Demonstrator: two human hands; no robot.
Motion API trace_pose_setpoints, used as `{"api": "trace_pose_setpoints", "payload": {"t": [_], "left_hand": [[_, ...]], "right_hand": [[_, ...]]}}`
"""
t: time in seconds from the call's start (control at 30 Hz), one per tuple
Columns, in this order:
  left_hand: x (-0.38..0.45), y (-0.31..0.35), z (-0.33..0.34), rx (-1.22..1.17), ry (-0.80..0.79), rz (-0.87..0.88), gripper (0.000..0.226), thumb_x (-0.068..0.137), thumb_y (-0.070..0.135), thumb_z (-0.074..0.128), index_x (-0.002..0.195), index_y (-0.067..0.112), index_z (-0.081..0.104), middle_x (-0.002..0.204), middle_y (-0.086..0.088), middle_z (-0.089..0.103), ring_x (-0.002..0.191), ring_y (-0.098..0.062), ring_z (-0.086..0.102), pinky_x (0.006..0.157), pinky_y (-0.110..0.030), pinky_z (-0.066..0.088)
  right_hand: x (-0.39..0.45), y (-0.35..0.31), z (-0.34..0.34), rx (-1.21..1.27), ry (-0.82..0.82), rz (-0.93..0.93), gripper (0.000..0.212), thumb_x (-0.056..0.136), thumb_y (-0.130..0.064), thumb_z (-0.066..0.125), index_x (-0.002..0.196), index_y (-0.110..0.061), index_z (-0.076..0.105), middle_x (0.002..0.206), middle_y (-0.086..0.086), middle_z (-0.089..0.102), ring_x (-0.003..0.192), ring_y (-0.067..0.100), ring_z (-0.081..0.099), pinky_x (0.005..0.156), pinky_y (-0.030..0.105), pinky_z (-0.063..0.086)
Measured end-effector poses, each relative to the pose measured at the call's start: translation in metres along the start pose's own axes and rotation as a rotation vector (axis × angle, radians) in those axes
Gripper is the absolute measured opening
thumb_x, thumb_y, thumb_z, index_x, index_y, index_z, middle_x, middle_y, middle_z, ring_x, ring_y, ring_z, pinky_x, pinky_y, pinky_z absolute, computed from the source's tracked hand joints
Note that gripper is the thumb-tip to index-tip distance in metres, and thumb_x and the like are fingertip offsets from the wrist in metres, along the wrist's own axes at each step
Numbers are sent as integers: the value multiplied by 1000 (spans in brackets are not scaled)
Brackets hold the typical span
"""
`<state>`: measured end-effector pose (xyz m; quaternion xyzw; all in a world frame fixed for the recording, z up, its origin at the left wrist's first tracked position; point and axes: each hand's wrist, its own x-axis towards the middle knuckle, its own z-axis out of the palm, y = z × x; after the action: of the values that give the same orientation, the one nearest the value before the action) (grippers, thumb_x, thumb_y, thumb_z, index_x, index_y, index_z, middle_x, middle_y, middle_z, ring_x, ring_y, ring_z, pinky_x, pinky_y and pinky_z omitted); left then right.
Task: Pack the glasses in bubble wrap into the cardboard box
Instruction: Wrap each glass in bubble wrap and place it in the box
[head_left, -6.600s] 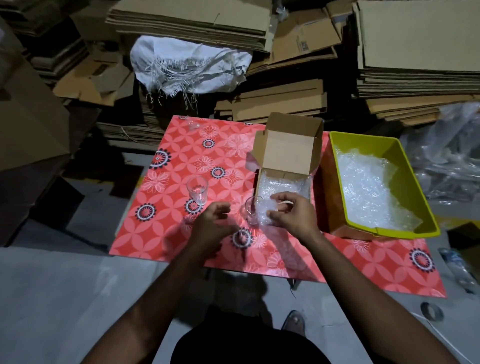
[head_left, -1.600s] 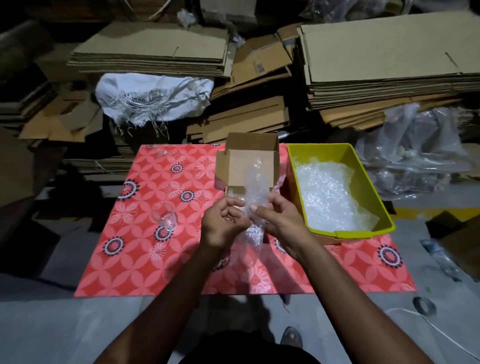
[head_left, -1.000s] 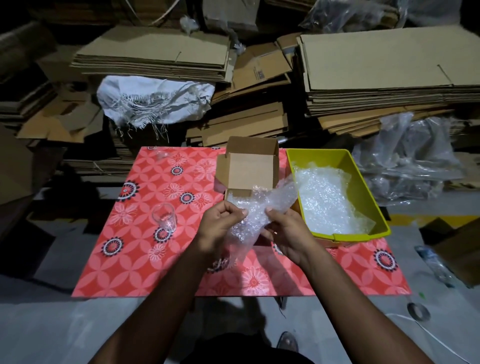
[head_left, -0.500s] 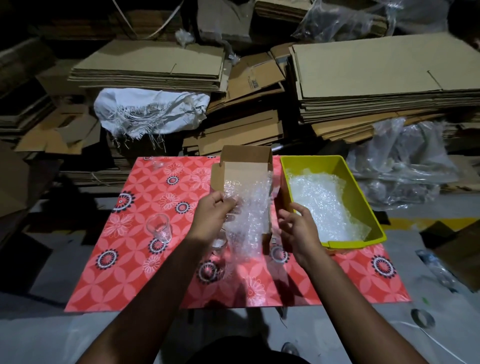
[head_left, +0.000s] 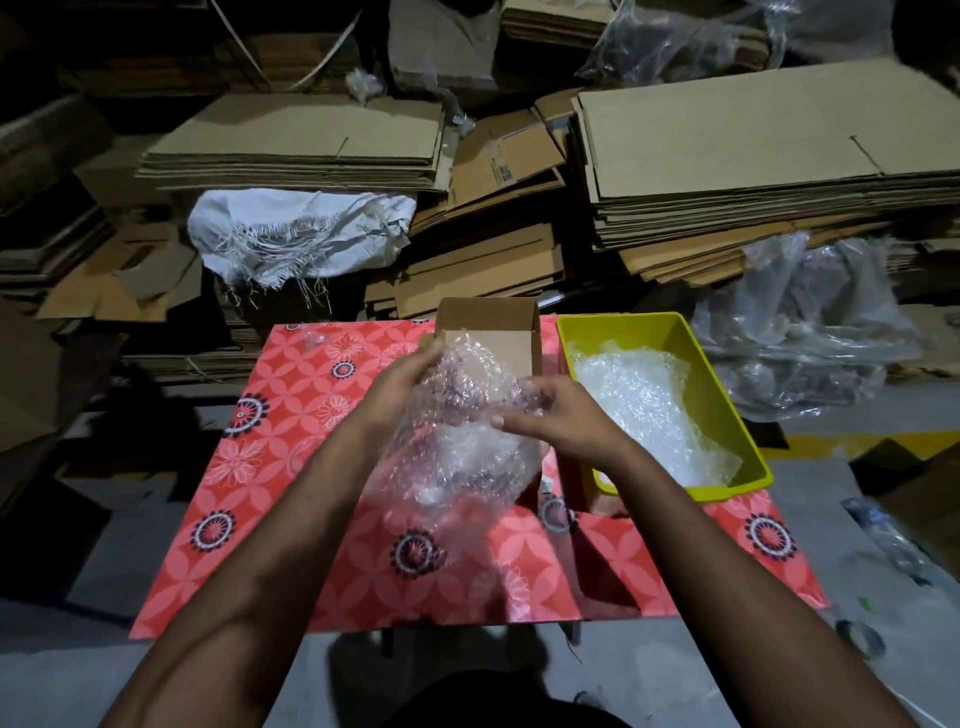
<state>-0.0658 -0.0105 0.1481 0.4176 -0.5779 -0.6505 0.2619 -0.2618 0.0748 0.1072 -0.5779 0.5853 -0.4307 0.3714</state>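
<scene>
A crumpled sheet of clear bubble wrap (head_left: 462, 436) hangs above the red floral mat (head_left: 270, 519). My left hand (head_left: 400, 382) grips its upper left edge. My right hand (head_left: 563, 415) pinches its right side. Right behind the sheet stands the small open cardboard box (head_left: 493, 325), its lid flap upright; the sheet hides the inside. One clear glass (head_left: 304, 454) shows faintly on the mat just left of my left forearm. I cannot make out any glass behind the wrap.
A yellow plastic bin (head_left: 732, 400) holding more bubble wrap sits right of the box. Stacks of flattened cardboard (head_left: 727, 156) and a white sack (head_left: 296, 234) line the back. Clear plastic bags (head_left: 800, 332) lie at right. A tape roll (head_left: 860, 636) lies on the grey floor.
My right hand, free half a second ago, now pinches the wrap's right side. The sheet, which hung from my left hand alone, is now held between both hands.
</scene>
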Motion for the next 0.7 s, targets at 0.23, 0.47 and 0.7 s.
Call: {"api": "trace_pose_setpoints", "payload": {"t": [0.23, 0.47, 0.7], "left_hand": [[-12, -32, -7, -338, 5, -125, 76, 96, 70, 7, 159, 27, 7, 166, -9, 1, 152, -35, 4, 117, -66, 3], [-8, -45, 5, -10, 103, 112, 26, 100, 9, 55, 77, 12, 66, 64, 10, 66, 61, 0, 63, 66, -22, 49], [1, -48, -17, 17, 144, 231, 17, 98, 13, 61, 102, 21, 76, 103, 0, 74, 99, -18, 66, 87, -34, 52]], "right_hand": [[1, 13, 3, 483, 412, 300, 25, 92, -25, 73, 105, -6, 64, 85, 0, 62, 59, 2, 61, 50, 21, 48], [-14, 11, -4, 445, 325, 304, 16, 98, -24, 65, 100, -9, 57, 70, -2, 55, 41, 0, 54, 38, 18, 39], [-22, 18, -29, 432, 64, 131, 23, 99, -13, 61, 121, -15, 66, 76, 10, 46, 63, 19, 46, 52, 20, 45]]}}
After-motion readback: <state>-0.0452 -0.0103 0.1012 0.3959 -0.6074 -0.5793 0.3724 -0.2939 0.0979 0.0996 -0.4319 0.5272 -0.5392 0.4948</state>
